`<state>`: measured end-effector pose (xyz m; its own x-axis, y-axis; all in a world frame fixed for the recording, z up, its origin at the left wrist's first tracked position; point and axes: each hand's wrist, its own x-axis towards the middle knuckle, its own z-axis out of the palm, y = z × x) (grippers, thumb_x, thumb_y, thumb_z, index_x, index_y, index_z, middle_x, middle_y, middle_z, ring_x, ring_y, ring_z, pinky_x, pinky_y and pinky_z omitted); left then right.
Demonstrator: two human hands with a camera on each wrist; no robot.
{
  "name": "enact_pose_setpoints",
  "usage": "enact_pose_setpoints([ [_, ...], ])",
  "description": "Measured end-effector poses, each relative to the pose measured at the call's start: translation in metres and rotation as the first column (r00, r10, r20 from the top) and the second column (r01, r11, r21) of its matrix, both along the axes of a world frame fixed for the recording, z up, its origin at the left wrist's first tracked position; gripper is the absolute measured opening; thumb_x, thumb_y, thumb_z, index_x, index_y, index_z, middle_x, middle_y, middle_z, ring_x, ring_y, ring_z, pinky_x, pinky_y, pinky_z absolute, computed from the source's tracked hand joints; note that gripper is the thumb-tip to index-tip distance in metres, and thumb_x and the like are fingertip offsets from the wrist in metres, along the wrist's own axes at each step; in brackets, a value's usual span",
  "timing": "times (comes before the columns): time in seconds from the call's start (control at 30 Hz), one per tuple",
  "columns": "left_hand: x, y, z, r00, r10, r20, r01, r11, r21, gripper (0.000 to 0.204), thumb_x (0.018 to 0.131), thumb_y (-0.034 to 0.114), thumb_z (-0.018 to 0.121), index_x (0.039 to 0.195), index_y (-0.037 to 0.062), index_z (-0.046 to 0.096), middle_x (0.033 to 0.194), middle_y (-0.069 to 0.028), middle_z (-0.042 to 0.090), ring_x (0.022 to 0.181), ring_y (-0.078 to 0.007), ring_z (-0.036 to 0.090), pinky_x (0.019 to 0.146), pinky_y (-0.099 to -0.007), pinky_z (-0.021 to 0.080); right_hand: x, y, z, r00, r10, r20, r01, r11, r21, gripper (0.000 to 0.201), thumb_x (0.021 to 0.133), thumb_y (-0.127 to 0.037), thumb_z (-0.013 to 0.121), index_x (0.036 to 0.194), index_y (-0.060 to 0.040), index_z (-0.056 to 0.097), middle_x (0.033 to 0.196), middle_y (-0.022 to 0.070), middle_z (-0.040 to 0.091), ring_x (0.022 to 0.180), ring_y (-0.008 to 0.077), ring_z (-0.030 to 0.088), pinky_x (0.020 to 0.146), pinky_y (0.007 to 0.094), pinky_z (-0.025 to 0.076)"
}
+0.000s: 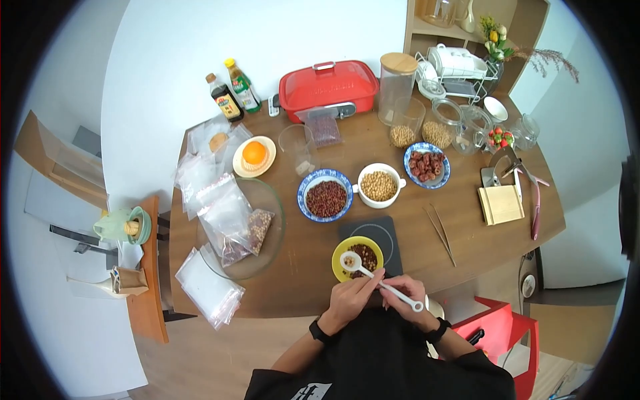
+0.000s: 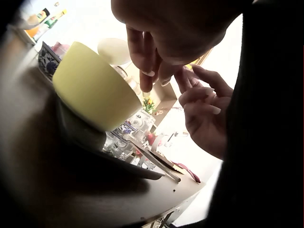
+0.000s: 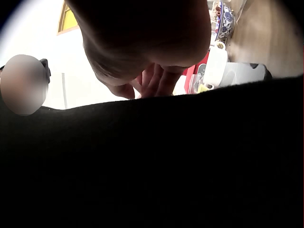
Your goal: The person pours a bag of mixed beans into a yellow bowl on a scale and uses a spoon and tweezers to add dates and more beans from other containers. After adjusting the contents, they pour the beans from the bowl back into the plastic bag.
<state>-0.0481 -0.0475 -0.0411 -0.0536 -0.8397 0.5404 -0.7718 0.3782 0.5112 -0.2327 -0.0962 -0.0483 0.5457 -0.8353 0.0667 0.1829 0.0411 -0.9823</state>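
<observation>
A long white measuring spoon (image 1: 387, 287) slants over the near rim of a yellow bowl (image 1: 338, 272), a few light beans in its scoop. My left hand (image 1: 348, 297) pinches the spoon's handle close to the scoop. Further along the handle, my right hand (image 1: 404, 297) grips it near the end. Dark red and pale beans (image 1: 365, 256) lie in the yellow bowl, which stands on a black kitchen scale (image 1: 392, 257). The left wrist view shows the yellow bowl (image 2: 92, 85) from its side, with both hands close together beside it.
Beyond the scale stand a blue-patterned bowl of red beans (image 1: 327, 200), a white cup of pale beans (image 1: 379, 187) and a bowl of dried dates (image 1: 427, 167). Tweezers (image 1: 440, 235) lie to the right. Plastic bags (image 1: 223, 213) overlap a glass dish (image 1: 277, 233) at left.
</observation>
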Motion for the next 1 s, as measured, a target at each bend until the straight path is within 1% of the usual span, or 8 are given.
enact_pose_setpoints([
  [0.17, -0.002, -0.008, -0.014, 0.999, -0.003, -0.044, -0.002, 0.993, -0.118, 0.048, 0.077, 0.002, 0.071, 0.125, 0.0011, 0.069, 0.090, -0.0062, 0.074, 0.073, -0.0173, 0.071, 0.062, -0.0289, 0.056, -0.009, -0.009, 0.002, 0.969, 0.026, -0.244, -0.100, 0.950, -0.297, 0.038, 0.083, -0.003, 0.080, 0.120, -0.0077, 0.070, 0.089, 0.0049, 0.073, 0.066, 0.0082, 0.067, 0.061, 0.0245, 0.055],
  [0.5, -0.002, -0.010, -0.028, 0.994, -0.010, -0.107, -0.009, 0.984, -0.177, 0.035, 0.080, -0.001, 0.075, 0.115, -0.0019, 0.072, 0.096, -0.0123, 0.075, 0.070, -0.0195, 0.072, 0.059, -0.0298, 0.056, -0.018, -0.021, 0.022, 0.915, 0.091, -0.392, -0.268, 0.866, -0.423, 0.043, 0.080, 0.002, 0.073, 0.122, -0.0104, 0.071, 0.091, 0.0074, 0.073, 0.069, 0.0165, 0.070, 0.065, 0.0288, 0.057],
  [0.63, -0.002, -0.006, -0.036, 0.991, 0.017, -0.134, -0.042, 0.981, -0.187, 0.032, 0.080, -0.001, 0.076, 0.112, -0.0020, 0.072, 0.099, -0.0134, 0.076, 0.069, -0.0201, 0.071, 0.059, -0.0298, 0.056, -0.033, -0.040, 0.023, 0.897, -0.048, -0.439, -0.199, 0.844, -0.499, 0.032, 0.082, 0.003, 0.070, 0.112, -0.0082, 0.073, 0.093, 0.0114, 0.074, 0.072, 0.0222, 0.072, 0.066, 0.0323, 0.058],
  [0.7, 0.001, -0.006, -0.037, 0.989, 0.024, -0.146, -0.056, 0.974, -0.218, 0.032, 0.079, -0.002, 0.076, 0.111, -0.0017, 0.073, 0.103, -0.0143, 0.076, 0.069, -0.0206, 0.072, 0.060, -0.0293, 0.057, -0.050, -0.072, 0.002, 0.801, -0.385, -0.459, -0.026, 0.743, -0.668, 0.025, 0.085, -0.003, 0.071, 0.110, -0.0070, 0.072, 0.090, 0.0111, 0.074, 0.069, 0.0239, 0.072, 0.062, 0.0343, 0.057],
  [0.77, 0.004, -0.002, -0.027, 0.984, 0.035, -0.177, -0.065, 0.984, -0.163, 0.032, 0.076, -0.004, 0.079, 0.107, -0.0019, 0.074, 0.101, -0.0152, 0.076, 0.074, -0.0226, 0.074, 0.065, -0.0298, 0.059, -0.058, -0.105, -0.010, 0.531, -0.604, -0.594, 0.200, 0.770, -0.605, 0.024, 0.088, -0.013, 0.074, 0.110, -0.0046, 0.069, 0.092, 0.0133, 0.071, 0.077, 0.0283, 0.070, 0.066, 0.0389, 0.056],
  [0.83, 0.009, -0.002, -0.025, 0.985, -0.002, -0.171, -0.023, 0.989, -0.146, 0.031, 0.076, -0.003, 0.078, 0.106, 0.0002, 0.075, 0.099, -0.0146, 0.077, 0.075, -0.0232, 0.075, 0.065, -0.0302, 0.060, -0.074, -0.132, -0.032, 0.347, -0.717, -0.605, 0.043, 0.656, -0.753, 0.033, 0.089, -0.022, 0.075, 0.112, -0.0013, 0.066, 0.095, 0.0168, 0.066, 0.087, 0.0345, 0.065, 0.075, 0.0447, 0.052],
  [0.93, 0.013, -0.001, -0.026, 0.979, -0.005, -0.204, -0.024, 0.990, -0.139, 0.030, 0.078, -0.001, 0.077, 0.108, 0.0026, 0.074, 0.106, -0.0125, 0.076, 0.076, -0.0219, 0.075, 0.063, -0.0290, 0.059, -0.079, -0.136, -0.053, 0.202, -0.752, -0.628, -0.141, 0.612, -0.778, 0.035, 0.090, -0.024, 0.074, 0.111, 0.0017, 0.063, 0.099, 0.0198, 0.063, 0.094, 0.0398, 0.060, 0.083, 0.0480, 0.049],
  [1.0, 0.016, 0.001, -0.026, 0.967, -0.001, -0.255, -0.031, 0.992, -0.119, 0.028, 0.078, 0.003, 0.079, 0.106, 0.0058, 0.074, 0.107, -0.0092, 0.076, 0.078, -0.0208, 0.075, 0.064, -0.0286, 0.059, -0.079, -0.139, -0.059, 0.174, -0.711, -0.681, -0.152, 0.664, -0.732, 0.034, 0.091, -0.024, 0.073, 0.111, 0.0017, 0.062, 0.099, 0.0206, 0.063, 0.093, 0.0411, 0.059, 0.083, 0.0481, 0.049],
])
